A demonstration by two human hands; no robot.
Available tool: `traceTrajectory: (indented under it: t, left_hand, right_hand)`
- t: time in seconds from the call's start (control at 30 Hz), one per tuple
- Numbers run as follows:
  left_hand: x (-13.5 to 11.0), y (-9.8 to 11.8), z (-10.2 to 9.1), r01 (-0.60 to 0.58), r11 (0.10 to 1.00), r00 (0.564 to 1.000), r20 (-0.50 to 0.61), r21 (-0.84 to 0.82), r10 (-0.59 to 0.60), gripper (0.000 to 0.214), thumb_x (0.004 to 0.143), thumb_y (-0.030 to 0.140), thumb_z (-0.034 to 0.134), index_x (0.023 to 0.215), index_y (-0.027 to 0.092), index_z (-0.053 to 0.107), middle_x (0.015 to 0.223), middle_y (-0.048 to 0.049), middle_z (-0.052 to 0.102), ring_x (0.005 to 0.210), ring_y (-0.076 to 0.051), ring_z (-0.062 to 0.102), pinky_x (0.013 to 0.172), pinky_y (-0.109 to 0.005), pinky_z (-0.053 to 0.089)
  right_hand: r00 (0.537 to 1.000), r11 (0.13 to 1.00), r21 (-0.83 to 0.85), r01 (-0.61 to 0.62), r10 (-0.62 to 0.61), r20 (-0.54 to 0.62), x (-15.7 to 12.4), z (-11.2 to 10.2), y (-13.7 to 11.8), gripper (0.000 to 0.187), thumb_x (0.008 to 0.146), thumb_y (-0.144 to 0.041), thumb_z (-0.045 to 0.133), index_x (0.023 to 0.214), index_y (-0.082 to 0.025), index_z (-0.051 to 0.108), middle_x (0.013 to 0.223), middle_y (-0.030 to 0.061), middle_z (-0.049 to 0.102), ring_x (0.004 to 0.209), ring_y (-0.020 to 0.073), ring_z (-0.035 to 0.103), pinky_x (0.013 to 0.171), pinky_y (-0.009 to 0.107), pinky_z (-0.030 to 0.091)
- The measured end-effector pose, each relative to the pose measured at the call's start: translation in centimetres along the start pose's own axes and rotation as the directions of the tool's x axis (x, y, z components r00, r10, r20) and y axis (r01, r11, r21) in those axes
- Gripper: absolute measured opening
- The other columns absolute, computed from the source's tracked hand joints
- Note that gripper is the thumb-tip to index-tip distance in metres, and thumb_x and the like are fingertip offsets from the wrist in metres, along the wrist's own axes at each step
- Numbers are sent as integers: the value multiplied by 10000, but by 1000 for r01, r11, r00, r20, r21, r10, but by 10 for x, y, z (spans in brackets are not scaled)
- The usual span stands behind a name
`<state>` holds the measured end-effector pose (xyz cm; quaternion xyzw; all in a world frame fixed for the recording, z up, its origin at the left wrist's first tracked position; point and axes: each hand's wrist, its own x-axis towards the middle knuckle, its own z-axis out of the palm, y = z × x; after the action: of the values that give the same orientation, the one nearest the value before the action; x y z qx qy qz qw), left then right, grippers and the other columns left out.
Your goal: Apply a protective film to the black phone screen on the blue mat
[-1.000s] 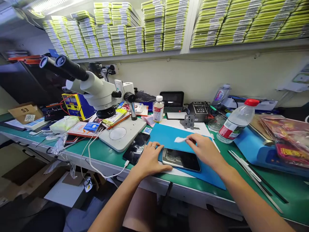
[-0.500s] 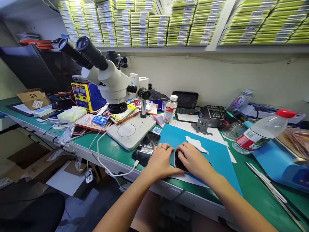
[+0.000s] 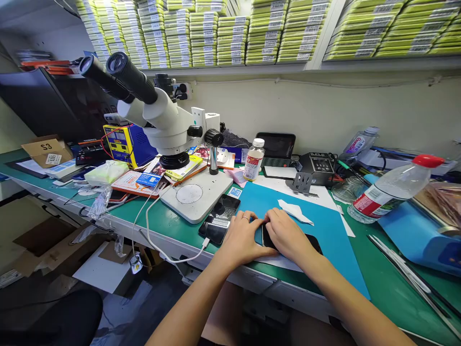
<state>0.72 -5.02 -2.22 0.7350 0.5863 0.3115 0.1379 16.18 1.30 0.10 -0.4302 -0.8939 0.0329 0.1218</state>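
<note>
A dark phone point(image 3: 314, 243) lies on the blue mat point(image 3: 334, 235) at the bench's front edge, mostly covered by my hands. My left hand point(image 3: 243, 236) rests at its left end, ringed finger bent, fingertips against the phone. My right hand point(image 3: 288, 234) lies over the phone with its fingers curled round the same left end. Both hands' fingertips meet there. A crumpled white wipe point(image 3: 295, 211) sits on the mat just behind my right hand, untouched.
A second phone point(image 3: 220, 219) on a white cable lies left of my hands, beside the microscope point(image 3: 162, 120) base. Behind stand a small bottle point(image 3: 253, 160), a metal bracket point(image 3: 301, 183), a black unit point(image 3: 320, 166); a tilted water bottle point(image 3: 392, 190) at right. Clutter fills the left bench.
My right hand let go of the white wipe, which now lies on the mat, and came down onto the phone beside my left hand. The view shifted left.
</note>
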Motion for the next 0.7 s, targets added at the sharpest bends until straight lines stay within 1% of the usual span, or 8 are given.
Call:
traceTrajectory:
  t: [0.1,0.3,0.4,0.53,0.7]
  left_hand:
    - [-1,0,0,-1,1000,1000,-1,-1,1,720,716,696,736,1301,290,628,1217,-75,583,1153,-304,502,1022,-483,438]
    - [-3,1,0,1,1000,1000,-15,17,-1,741,663,650,811,1286,283,649,1216,-65,594,1133,-298,511,1026,-466,445]
    - [-3,2,0,3,1000,1000,-22,25,-2,737,674,653,804,1296,288,650,1225,-66,597,1145,-297,508,1029,-468,444]
    - [-4,3,2,-5,1000,1000,-25,28,6,692,698,647,792,1279,293,666,1227,-67,600,1154,-296,511,1027,-472,444]
    - [-5,2,4,-2,999,1000,-28,43,4,723,680,659,801,1294,304,660,1223,-72,603,1162,-311,507,1022,-495,443]
  right_hand:
    - [1000,1000,11,-7,7,-15,0,3,1,161,873,-93,364,823,-237,415,874,80,586,836,242,541,725,348,421]
    - [998,998,41,-46,47,-33,1,8,2,176,883,-85,357,813,-242,396,852,66,563,812,226,527,694,324,405]
    - [997,997,56,-62,64,-35,1,9,1,193,871,-64,356,809,-242,399,842,57,559,807,220,519,696,317,398]
    - [995,994,61,-91,94,-37,0,9,0,196,876,-63,359,808,-239,415,842,56,562,807,219,513,697,317,386]
    - [993,992,50,-113,115,-24,0,5,-1,203,864,-48,372,830,-231,453,850,49,573,810,209,527,696,305,382]
